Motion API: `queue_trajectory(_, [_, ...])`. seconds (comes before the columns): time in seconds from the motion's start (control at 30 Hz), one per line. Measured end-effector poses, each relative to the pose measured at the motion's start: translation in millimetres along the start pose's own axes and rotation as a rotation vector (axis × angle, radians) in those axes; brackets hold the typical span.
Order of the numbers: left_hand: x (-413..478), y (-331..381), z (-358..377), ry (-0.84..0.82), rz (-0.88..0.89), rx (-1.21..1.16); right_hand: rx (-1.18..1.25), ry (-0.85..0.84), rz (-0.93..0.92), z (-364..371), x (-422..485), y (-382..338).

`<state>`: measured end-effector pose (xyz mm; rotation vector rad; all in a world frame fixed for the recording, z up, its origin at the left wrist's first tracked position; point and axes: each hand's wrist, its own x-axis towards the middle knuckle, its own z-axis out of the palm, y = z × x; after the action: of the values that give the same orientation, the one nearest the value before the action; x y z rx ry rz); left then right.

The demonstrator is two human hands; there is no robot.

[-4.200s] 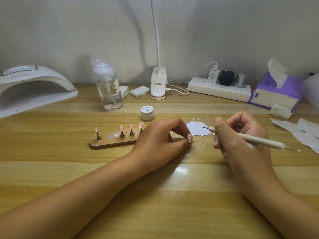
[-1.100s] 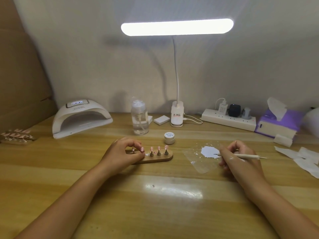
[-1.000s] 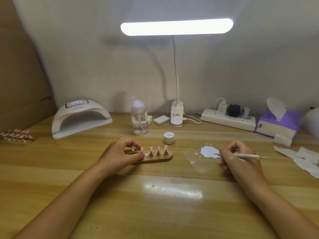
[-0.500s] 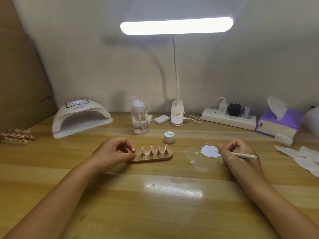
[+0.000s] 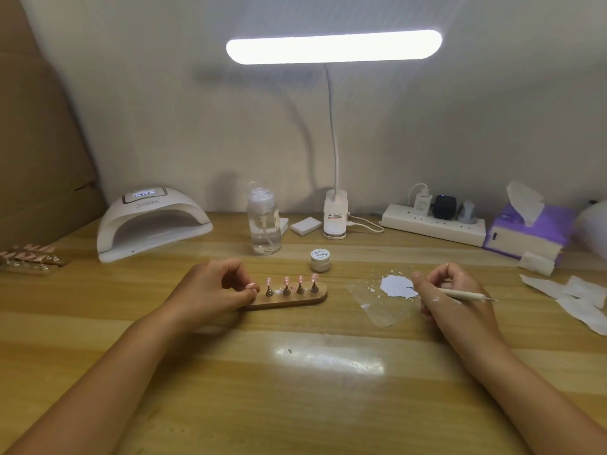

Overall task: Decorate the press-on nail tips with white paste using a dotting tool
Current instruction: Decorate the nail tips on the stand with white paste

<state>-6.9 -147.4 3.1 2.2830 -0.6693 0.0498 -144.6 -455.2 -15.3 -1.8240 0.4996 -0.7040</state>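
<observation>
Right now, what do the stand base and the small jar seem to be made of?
Stand base: probably wood, smooth and matte; tan face, darker rounded edge. Small jar: white plastic or glass, I cannot tell which; opaque, with a printed lid.

A plain pale wall [image 5: 164, 110] rose behind the wooden desk [image 5: 295, 405], whose planks ran left to right in lighter and darker bands. A desk lamp [image 5: 333, 47] stood at the back on a white base, its thin neck curving up to a long glowing bar — the light showed as a bright patch on the varnish near the front. At the left, a brown cardboard sheet [image 5: 39, 142] stood against the wall.
</observation>
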Motion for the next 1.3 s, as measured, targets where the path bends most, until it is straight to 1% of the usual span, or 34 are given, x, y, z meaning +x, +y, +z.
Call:
queue_trajectory(0.17, [0.9, -3.7, 1.5, 0.014, -0.001, -0.025, -0.003, -0.001, 0.004, 0.2, 0.3, -0.4])
queue_trajectory(0.33, [1.2, -0.9, 4.0, 0.111, 0.016, -0.001, 0.023, 0.008, 0.014, 0.7, 1.8, 3.1])
queue_trajectory(0.47, [-1.4, 14.4, -3.2, 0.242, 0.146, 0.012, 0.050, 0.025, 0.030, 1.1, 3.5, 4.0])
queue_trajectory(0.57, [-5.8, 42.5, -3.1, 0.297, 0.258, -0.109, 0.062, 0.046, 0.019, -0.2, 2.4, 2.6])
queue_trajectory(0.63, [-9.8, 64.9, 7.8, 0.245, 0.310, -0.237, 0.060, 0.049, 0.005, -0.1, 1.4, 0.3])
queue_trajectory(0.73, [-8.9, 93.7, 44.3, 0.063, 0.303, -0.363, 0.095, 0.040, 0.043, -0.8, 2.4, -1.8])
queue_trajectory(0.83, [2.1, 108.7, 81.9, -0.098, 0.283, -0.295, 0.125, 0.037, 0.075, 0.5, 4.5, -0.3])
queue_trajectory(0.9, [12.0, 113.0, 98.0, -0.163, 0.262, -0.244, 0.131, 0.061, 0.089, 1.0, 5.7, 3.3])
queue_trajectory(1.0, [18.8, 112.7, 112.1, -0.125, 0.254, -0.236, 0.159, 0.080, 0.070, 1.5, 6.3, 7.7])
queue_trajectory(1.1, [16.4, 106.7, 122.9, -0.067, 0.259, -0.243, 0.108, 0.071, -0.013, 1.0, 5.8, 7.5])
queue_trajectory(1.2, [15.6, 103.1, 128.2, -0.063, 0.241, -0.220, 0.046, 0.062, -0.112, 0.7, 4.4, 5.5])
queue_trajectory(1.3, [19.6, 102.4, 129.1, -0.084, 0.220, -0.197, 0.043, 0.098, -0.168, 0.4, 3.2, 3.4])
